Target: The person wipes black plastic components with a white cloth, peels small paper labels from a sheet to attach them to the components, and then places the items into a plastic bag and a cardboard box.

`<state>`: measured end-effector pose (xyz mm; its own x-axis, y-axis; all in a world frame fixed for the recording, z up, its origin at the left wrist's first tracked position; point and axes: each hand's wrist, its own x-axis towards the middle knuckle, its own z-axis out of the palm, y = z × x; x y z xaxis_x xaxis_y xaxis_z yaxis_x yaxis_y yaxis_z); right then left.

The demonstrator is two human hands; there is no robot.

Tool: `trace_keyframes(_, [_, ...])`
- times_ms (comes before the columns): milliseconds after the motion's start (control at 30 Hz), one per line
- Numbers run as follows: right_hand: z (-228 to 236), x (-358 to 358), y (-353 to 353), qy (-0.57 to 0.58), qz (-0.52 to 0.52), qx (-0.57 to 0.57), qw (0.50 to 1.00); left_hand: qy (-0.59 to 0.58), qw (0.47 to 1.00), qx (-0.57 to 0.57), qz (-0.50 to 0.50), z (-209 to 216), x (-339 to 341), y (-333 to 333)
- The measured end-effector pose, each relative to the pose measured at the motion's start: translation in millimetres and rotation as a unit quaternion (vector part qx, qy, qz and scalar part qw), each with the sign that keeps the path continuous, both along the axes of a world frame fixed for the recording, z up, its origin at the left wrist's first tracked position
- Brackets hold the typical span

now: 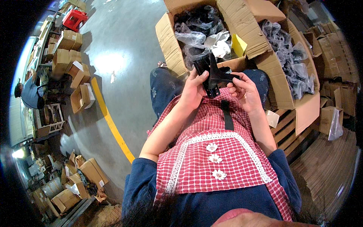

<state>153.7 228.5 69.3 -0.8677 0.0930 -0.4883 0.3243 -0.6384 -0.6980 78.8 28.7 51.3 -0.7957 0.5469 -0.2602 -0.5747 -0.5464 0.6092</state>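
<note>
Above my lap I hold a black, angular bracket-like part [216, 76] in both hands; its exact kind I cannot make out. My left hand [194, 90] is closed round its long, upright left side. The thumb and fingers of my right hand [245, 90] pinch the end of an arm that sticks out to the right. Just beyond the part stands an open cardboard box [168, 45], filled with dark pieces in clear plastic bags [192, 38]. White crumpled paper [219, 44] and a yellow sheet [238, 45] lie in that box.
To the right, a second open carton [278, 79] with bagged dark parts stands on a wooden pallet [286, 128]. Flat cardboard [325, 166] is stacked at the lower right. Along the left are several cartons [80, 99], a red stool [75, 19], a yellow floor line [109, 120] and another person [32, 90].
</note>
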Motion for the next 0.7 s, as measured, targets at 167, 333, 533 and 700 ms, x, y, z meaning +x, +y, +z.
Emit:
trace_keyframes(167, [27.1, -1.1, 14.0, 0.077, -0.004, 0.060, 0.995, -0.062, 0.995, 0.042, -0.068, -9.6, -4.9, -6.9])
trace_keyframes(333, [64.7, -8.1, 23.8, 0.219, 0.068, 0.290, 0.929, -0.073, 0.987, -0.029, -0.140, -23.5, -3.7, -3.4])
trace_keyframes(533, [103.4, -7.6, 15.9, 0.359, 0.183, 0.517, 0.755, -0.098, 0.992, 0.006, -0.082, -9.0, -0.6, -0.2])
trace_keyframes(700, [88.9, 3.3, 3.7, 0.418, 0.183, 0.617, 0.641, -0.116, 0.993, -0.024, -0.021, -4.8, 0.0, 0.0])
